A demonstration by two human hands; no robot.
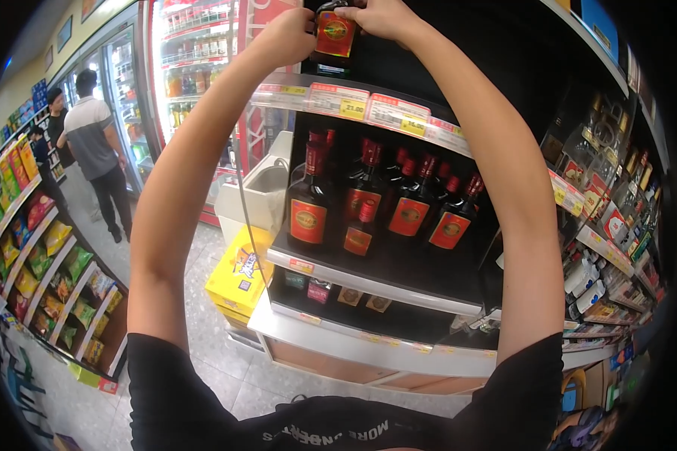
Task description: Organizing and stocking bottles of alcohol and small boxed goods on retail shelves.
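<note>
Both my arms reach up to the shelf at the top of the view. My left hand (292,35) grips the left side of a dark glass bottle with a red label (335,35). My right hand (385,20) holds the same bottle at its upper right, thumb near the label's top. The bottle is upright at the shelf with printed price tags (366,107); its top is cut off by the frame. On the shelf below stand several dark bottles with red caps and red labels (308,220), and a smaller one (359,239) is in front.
A yellow carton (240,276) stands on the floor beside a white basin (265,180). Snack racks (62,253) are at the left, drinks fridges (194,67) behind. Several people stand in the far left aisle, one in a grey shirt (93,121). More bottles (592,163) line the right shelves.
</note>
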